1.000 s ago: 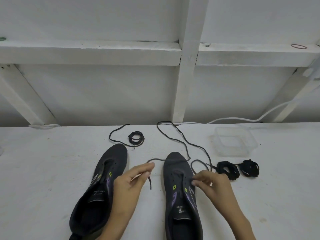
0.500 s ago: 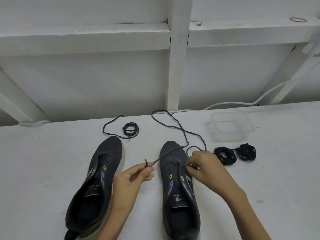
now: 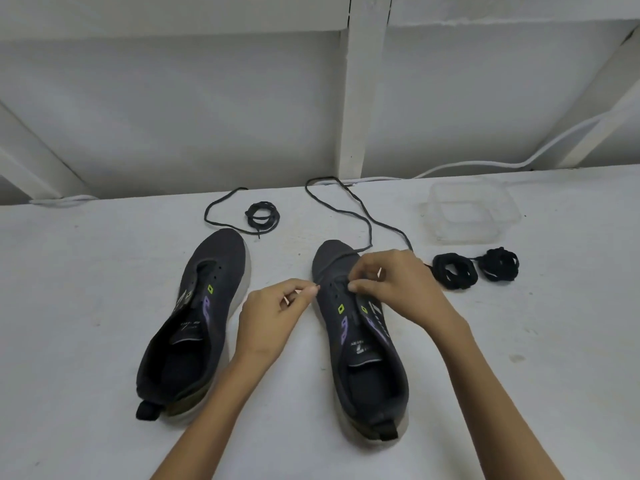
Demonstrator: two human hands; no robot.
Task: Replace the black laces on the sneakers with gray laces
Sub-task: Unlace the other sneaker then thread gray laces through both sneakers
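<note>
Two dark sneakers lie toe-away on the white table, with no lace through their eyelets: the left sneaker (image 3: pixel 207 306) and the right sneaker (image 3: pixel 363 358). A loose gray lace (image 3: pixel 360 206) loops from the table's back edge and runs across the right sneaker's toe. My left hand (image 3: pixel 273 313) pinches one end of this lace at the shoe's left side. My right hand (image 3: pixel 398 285) is over the front eyelets, fingers curled, pinching the lace's other part. A second gray lace (image 3: pixel 261 214) lies partly coiled behind the left sneaker.
Two bundled black laces (image 3: pixel 453 271) (image 3: pixel 500 265) lie right of the right sneaker. A clear plastic container (image 3: pixel 471 213) stands behind them. A white cable (image 3: pixel 485 164) runs along the wall at the table's back edge.
My left hand has carried the lace end rightward to the right sneaker's edge. My right hand has shifted forward onto the front eyelets. The view has tilted down.
</note>
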